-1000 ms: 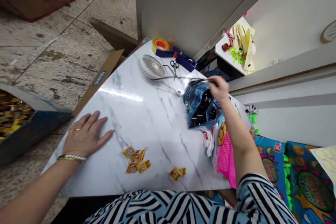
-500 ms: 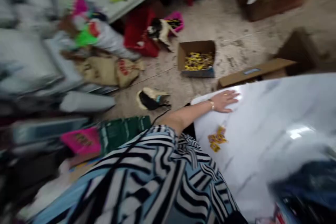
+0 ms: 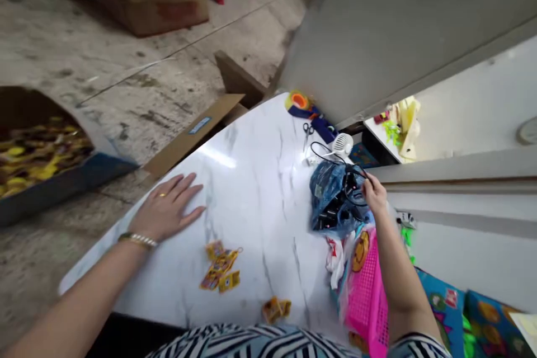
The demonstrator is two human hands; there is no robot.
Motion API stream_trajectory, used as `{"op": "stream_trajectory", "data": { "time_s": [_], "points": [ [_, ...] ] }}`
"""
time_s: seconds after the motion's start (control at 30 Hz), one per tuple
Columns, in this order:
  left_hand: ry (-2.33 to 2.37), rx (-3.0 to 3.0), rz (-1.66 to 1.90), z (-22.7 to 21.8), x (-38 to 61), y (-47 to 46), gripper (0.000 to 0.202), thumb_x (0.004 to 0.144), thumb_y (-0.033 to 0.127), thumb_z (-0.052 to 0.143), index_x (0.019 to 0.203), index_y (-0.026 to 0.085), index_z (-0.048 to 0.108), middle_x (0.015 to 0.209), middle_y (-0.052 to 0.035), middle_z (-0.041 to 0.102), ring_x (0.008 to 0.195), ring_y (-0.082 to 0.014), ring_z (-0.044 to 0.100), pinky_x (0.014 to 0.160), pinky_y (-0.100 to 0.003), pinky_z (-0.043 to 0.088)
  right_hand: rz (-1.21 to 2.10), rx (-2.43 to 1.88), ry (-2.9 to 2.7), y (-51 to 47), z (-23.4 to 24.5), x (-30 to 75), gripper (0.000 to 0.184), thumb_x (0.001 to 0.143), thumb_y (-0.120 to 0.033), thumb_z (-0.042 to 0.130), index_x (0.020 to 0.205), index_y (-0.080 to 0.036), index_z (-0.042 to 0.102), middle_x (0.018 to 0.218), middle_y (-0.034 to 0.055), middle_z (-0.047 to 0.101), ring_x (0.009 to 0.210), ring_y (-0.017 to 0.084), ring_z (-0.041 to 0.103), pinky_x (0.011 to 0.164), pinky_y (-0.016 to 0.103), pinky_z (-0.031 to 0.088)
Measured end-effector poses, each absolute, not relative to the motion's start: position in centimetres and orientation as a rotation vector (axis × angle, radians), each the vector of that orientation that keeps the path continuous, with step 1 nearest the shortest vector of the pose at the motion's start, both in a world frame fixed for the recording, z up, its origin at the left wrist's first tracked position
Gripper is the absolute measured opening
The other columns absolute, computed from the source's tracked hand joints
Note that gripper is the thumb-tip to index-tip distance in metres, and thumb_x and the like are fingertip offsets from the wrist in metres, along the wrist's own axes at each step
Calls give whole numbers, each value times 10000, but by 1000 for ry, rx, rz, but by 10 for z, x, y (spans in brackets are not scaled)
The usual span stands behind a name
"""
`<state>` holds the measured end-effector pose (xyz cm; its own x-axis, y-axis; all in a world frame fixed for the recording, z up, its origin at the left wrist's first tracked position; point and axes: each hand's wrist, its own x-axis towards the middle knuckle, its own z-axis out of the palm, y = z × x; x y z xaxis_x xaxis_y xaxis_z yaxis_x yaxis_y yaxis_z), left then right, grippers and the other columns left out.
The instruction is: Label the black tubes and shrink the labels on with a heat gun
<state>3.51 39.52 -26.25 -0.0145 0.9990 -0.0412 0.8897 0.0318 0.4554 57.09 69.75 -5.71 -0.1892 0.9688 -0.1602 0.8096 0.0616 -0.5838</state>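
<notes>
My left hand (image 3: 165,207) lies flat on a white marble-patterned table top (image 3: 255,179), fingers spread and holding nothing. It is nearest to a small group of yellow printed tags with metal rings (image 3: 220,268), and a second small group of tags (image 3: 274,309) lies closer to the front edge. My right hand (image 3: 375,193) pinches a thin black cable (image 3: 331,158) above a blue plastic bag (image 3: 331,196) of black items. That cable runs back towards a small white fan (image 3: 343,144). Part of the bag is hidden behind the hand and cable.
Scissors (image 3: 308,134), an orange-cored tape roll (image 3: 298,100) and a blue strap lie at the table's far corner. A pink mesh basket (image 3: 364,291) stands by my right arm. On the floor at left sits a box of yellow items (image 3: 42,151).
My view swung away over the floor and back to the table. My left hand stays flat in about the same place, while my right hand still holds the cable over the bag.
</notes>
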Motion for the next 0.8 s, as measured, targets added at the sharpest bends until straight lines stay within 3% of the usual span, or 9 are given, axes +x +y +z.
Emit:
{"op": "stream_trajectory", "data": {
  "time_s": [0.1,0.27,0.5,0.67,0.73,0.8],
  "points": [
    [1912,1961,413,-284,42,396,560,1034,493,526,1458,140,624,1747,-162,351,1599,-390,336,1288,-548,286,824,-1831,-1975,681,-42,594,443,999,-536,616,1267,-212,754,686,-16,622,558,121,519,553,271,486],
    [1927,1957,375,-273,51,385,564,1033,489,545,1474,142,598,1738,-169,367,1609,-398,314,1301,-556,259,806,-1773,-1739,664,-38,600,455,980,-563,601,1266,-226,711,674,-43,602,509,102,471,505,252,408],
    [1897,1897,451,-274,61,389,582,1014,480,609,1506,173,572,1746,-165,351,1621,-398,298,1316,-567,219,579,-1589,-1223,703,29,666,463,956,-675,555,1196,-281,592,663,-74,538,451,95,438,459,219,355],
    [1898,1887,447,-270,65,392,619,1006,483,633,1527,158,553,1748,-176,343,1619,-406,296,1320,-552,207,174,-2048,-1013,702,47,717,481,1094,-623,229,1091,-262,547,645,-106,327,435,80,275,452,190,295],
    [1896,1882,429,-271,65,394,629,996,473,646,1538,172,541,1750,-172,340,1617,-410,298,1315,-562,213,189,-2229,-1068,693,40,722,471,1116,-586,285,1077,-223,584,647,-90,406,459,82,347,468,200,356],
    [1894,1879,419,-274,65,394,639,984,459,660,1550,192,529,1750,-168,339,1620,-414,295,1308,-574,229,259,-2339,-1172,694,28,717,394,1091,-542,498,1098,-175,640,771,-27,591,582,92,531,560,232,495]
  ]
}}
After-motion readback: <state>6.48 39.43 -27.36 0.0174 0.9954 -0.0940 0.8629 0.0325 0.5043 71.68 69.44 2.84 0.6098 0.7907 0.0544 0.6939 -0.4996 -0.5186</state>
